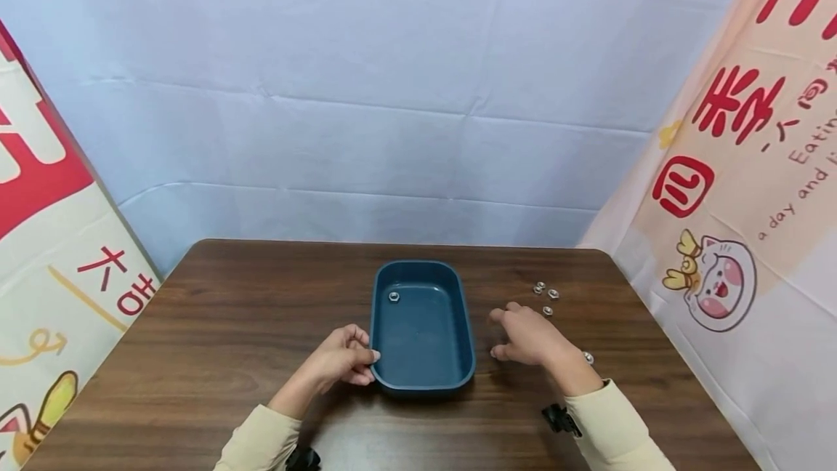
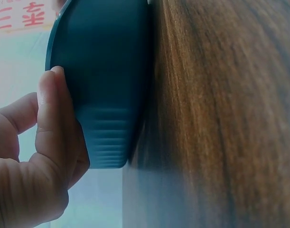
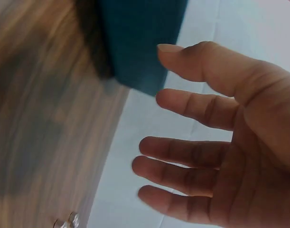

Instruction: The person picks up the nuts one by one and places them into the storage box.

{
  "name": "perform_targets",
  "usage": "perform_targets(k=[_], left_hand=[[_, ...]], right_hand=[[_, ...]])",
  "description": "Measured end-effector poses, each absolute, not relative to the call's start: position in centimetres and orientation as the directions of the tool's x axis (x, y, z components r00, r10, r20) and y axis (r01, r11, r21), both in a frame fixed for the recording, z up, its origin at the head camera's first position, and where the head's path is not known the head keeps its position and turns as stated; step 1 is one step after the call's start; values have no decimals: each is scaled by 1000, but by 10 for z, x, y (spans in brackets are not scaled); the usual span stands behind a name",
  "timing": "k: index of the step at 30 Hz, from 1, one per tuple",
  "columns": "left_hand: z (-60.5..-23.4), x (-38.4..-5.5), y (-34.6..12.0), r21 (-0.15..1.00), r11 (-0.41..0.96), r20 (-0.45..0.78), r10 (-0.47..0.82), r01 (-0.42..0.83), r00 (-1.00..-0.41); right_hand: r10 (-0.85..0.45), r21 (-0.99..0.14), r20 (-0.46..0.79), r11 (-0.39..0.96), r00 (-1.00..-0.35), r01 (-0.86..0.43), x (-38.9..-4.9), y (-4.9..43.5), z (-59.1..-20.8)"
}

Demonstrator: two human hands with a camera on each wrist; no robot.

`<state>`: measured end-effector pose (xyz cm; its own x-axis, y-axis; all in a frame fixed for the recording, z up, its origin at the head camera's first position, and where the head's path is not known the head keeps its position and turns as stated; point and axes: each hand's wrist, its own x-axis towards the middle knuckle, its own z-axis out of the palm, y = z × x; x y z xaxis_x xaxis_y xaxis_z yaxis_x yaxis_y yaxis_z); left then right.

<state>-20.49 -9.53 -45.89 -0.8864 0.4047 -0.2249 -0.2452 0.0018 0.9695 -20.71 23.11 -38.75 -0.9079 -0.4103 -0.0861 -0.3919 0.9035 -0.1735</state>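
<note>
A dark teal rectangular tray point(image 1: 421, 344) stands on the table, with one metal nut point(image 1: 394, 296) lying inside near its far left corner. My left hand point(image 1: 341, 359) pinches the tray's left rim near the front, thumb on the rim and fingers against the outer wall; the left wrist view shows this grip on the tray point(image 2: 109, 80) from the side. To the right of the tray, my right hand point(image 1: 531, 335) hovers over the table with fingers spread and nothing in them. Several metal nuts point(image 1: 553, 294) lie just beyond it, and another nut point(image 1: 588, 357) sits beside the right wrist.
The brown wood-grain table point(image 1: 261, 311) ends at a white cloth backdrop point(image 1: 366, 129). Printed cloth banners point(image 1: 713, 187) hang along the left and right sides. Black wrist straps point(image 1: 560, 420) show at the cuffs.
</note>
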Motion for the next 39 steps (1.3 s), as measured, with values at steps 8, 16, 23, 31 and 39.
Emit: perform_targets(k=[8, 16, 23, 31, 39], left_hand=[[-456, -203, -95, 967, -2, -230, 416, -253, -880], [-459, -205, -94, 971, 3, -219, 420, -240, -880], [-462, -207, -96, 972, 5, -216, 424, -237, -879], [-460, -206, -95, 969, 5, -224, 420, -245, -880], [-461, -207, -95, 969, 3, -224, 421, -245, -879]], right_hand=[[-416, -124, -53, 905, -908, -407, -201, 250, -398], [-438, -67, 12, 897, -899, -438, -201, 273, -410], [-437, -100, -30, 896, -899, -432, -199, 286, -412], [-415, -140, -47, 903, -908, -406, -196, 304, -413], [-391, -167, -44, 910, -919, -379, -193, 321, -415]])
